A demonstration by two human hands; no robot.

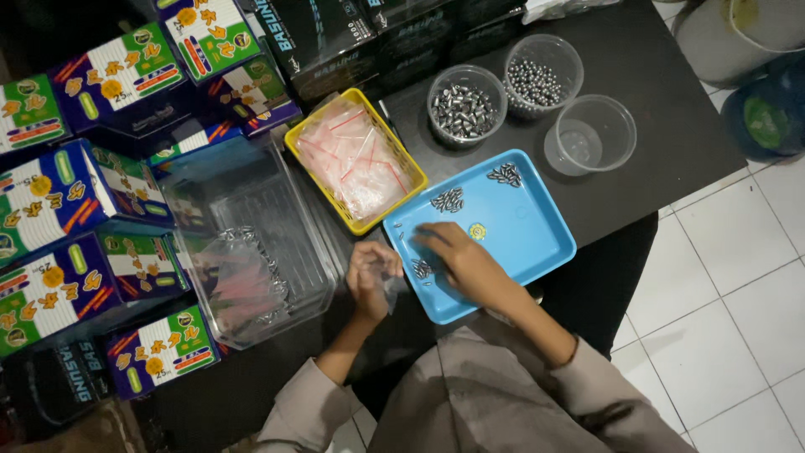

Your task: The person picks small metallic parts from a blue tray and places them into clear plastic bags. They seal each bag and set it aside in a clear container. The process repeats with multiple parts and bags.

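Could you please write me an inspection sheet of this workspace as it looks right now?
Surface: dark table, partly covered by containers.
Job's things: blue tray with small heaps of grey metal pieces; small clear bag at the tray's left edge.
Clutter: yellow basket of clear bags; clear bin holding filled bags; three clear cups, one with slugs, one with round balls, one empty; colourful printed boxes stacked on the left.
Grippers: left hand holds the small clear bag; right hand rests on the tray over some pieces.
Cables: nothing seen.
Surroundings: white tiled floor; buckets at top right.
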